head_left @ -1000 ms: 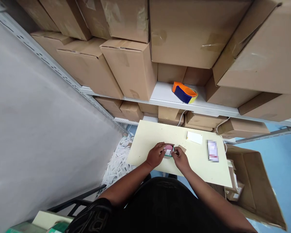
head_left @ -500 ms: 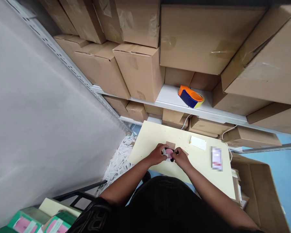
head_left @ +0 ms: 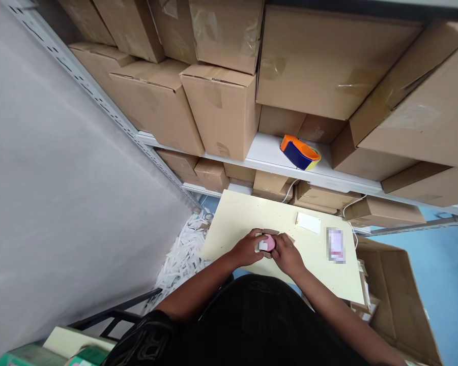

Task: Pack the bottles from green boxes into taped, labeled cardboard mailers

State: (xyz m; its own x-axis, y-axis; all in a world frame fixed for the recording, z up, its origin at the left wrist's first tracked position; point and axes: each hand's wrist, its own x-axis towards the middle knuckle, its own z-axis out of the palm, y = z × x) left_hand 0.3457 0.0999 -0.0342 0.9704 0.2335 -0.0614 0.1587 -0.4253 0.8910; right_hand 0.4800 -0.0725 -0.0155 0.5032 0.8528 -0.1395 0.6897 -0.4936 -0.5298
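A pink rounded item [head_left: 270,243] with a white label on its left side sits between my hands, over a small open cardboard box [head_left: 270,232] on the cream table. My left hand [head_left: 249,248] curls its fingers and thumb around the left side. From the right, my right hand [head_left: 287,252] closes on the pink item's edge. Brown flaps of the small box show behind and in front of the item. How deep the item sits in the box I cannot tell.
A white card [head_left: 308,222] and a blurred lilac packet [head_left: 336,245] lie on the cream table [head_left: 232,213]. Behind it, shelves hold many cardboard boxes [head_left: 219,109] and an orange-and-blue bin [head_left: 301,152]. Shredded paper [head_left: 177,254] covers the floor at left; a large carton [head_left: 393,290] stands right.
The pink item now shows higher between my hands, its white label on top at left. The rear box flap looks less upright. My right hand has shifted slightly closer in, and the view has tilted slightly.
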